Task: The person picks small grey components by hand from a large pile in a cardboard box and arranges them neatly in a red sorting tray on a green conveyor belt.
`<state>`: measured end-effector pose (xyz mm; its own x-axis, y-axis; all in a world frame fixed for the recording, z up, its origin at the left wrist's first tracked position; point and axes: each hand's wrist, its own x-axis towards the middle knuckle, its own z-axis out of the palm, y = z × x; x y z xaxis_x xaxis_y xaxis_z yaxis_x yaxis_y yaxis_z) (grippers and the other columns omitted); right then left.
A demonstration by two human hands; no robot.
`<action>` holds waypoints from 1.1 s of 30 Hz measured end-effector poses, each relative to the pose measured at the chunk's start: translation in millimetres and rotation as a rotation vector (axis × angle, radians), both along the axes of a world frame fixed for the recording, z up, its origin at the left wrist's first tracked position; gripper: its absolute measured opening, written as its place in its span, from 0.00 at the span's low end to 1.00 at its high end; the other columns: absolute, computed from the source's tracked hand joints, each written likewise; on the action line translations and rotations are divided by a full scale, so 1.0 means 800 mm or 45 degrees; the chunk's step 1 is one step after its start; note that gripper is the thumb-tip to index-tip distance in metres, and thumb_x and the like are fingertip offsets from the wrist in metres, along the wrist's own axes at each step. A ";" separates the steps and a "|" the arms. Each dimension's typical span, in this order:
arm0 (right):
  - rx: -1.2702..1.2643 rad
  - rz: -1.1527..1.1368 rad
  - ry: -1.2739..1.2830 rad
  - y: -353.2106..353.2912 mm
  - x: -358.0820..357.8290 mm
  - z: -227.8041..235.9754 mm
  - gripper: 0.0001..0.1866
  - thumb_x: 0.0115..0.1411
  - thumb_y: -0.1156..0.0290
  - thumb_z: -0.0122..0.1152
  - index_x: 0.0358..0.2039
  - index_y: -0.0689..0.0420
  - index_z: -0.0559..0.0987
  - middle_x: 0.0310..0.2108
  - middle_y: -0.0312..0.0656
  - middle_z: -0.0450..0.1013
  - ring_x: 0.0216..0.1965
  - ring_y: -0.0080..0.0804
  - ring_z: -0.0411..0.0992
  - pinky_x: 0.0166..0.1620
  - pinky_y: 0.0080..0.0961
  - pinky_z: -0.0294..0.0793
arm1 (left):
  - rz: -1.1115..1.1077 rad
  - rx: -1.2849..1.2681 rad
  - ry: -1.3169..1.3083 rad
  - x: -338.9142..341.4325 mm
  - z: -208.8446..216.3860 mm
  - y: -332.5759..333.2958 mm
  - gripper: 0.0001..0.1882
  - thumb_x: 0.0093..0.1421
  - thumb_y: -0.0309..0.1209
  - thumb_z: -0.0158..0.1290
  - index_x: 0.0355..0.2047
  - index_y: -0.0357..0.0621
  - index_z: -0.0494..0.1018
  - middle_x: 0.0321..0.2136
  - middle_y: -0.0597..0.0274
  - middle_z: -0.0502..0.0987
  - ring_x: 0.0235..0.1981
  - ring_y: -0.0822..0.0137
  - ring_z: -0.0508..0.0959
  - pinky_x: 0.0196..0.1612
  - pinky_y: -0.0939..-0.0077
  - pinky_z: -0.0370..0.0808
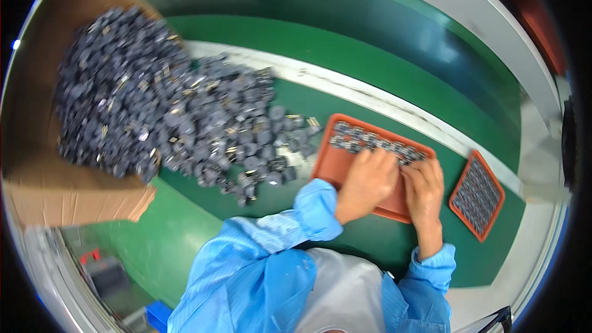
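An orange-red tray [332, 169] lies on the green table before me, with rows of small dark square parts [354, 137] set along its far side. My left hand [372, 179] reaches over the middle of the tray, its fingers bent down and together at the near edge of those rows. Close beside it, my right hand [424, 188] curls its fingers at the right end of the same rows. Whatever the fingertips pinch is hidden under the hands. The near part of the tray's floor is bare.
At the left, a cardboard box [37, 123] lies tipped, and a big heap of loose dark parts [203, 117] spills from it toward the tray. A second orange tray [501, 196], filled with parts in rows, sits at the right. A pale ledge [296, 73] runs behind.
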<state>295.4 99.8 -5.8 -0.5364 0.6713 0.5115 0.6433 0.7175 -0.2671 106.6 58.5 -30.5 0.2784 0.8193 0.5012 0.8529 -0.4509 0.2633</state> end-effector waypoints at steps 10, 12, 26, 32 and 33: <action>-0.203 0.189 0.041 -0.043 -0.057 0.044 0.13 0.57 0.84 0.75 0.43 0.62 0.86 0.39 0.47 0.78 0.42 0.48 0.77 0.45 0.43 0.79 | 0.203 0.167 -0.359 -0.126 0.058 -0.136 0.18 0.53 0.30 0.68 0.45 0.45 0.86 0.39 0.60 0.78 0.41 0.58 0.80 0.42 0.59 0.75; -0.306 0.367 0.052 -0.056 -0.090 0.046 0.13 0.57 0.84 0.75 0.43 0.63 0.86 0.40 0.47 0.79 0.41 0.48 0.78 0.43 0.42 0.80 | 0.503 0.165 -0.333 -0.148 0.048 -0.172 0.22 0.47 0.33 0.76 0.44 0.45 0.85 0.40 0.59 0.78 0.42 0.54 0.80 0.44 0.57 0.76; -0.112 0.834 -0.302 -0.107 -0.289 0.019 0.28 0.56 0.68 0.69 0.59 0.58 0.83 0.62 0.47 0.75 0.61 0.45 0.74 0.57 0.40 0.72 | 0.961 -0.257 -0.349 -0.208 -0.011 -0.239 0.35 0.52 0.33 0.77 0.59 0.42 0.79 0.62 0.42 0.73 0.54 0.41 0.77 0.57 0.50 0.78; -0.098 0.887 -0.280 -0.110 -0.298 -0.012 0.26 0.58 0.66 0.65 0.57 0.62 0.82 0.63 0.48 0.75 0.63 0.43 0.73 0.57 0.36 0.72 | 0.761 -0.170 -0.386 -0.234 -0.032 -0.247 0.33 0.52 0.31 0.77 0.56 0.38 0.76 0.59 0.42 0.77 0.50 0.38 0.80 0.53 0.47 0.79; -0.089 0.880 -0.210 -0.111 -0.295 -0.017 0.26 0.58 0.66 0.65 0.57 0.63 0.82 0.63 0.48 0.76 0.63 0.43 0.73 0.57 0.36 0.72 | 0.680 -0.169 -0.400 -0.237 -0.032 -0.243 0.33 0.52 0.31 0.77 0.55 0.37 0.75 0.57 0.42 0.78 0.49 0.37 0.80 0.52 0.47 0.79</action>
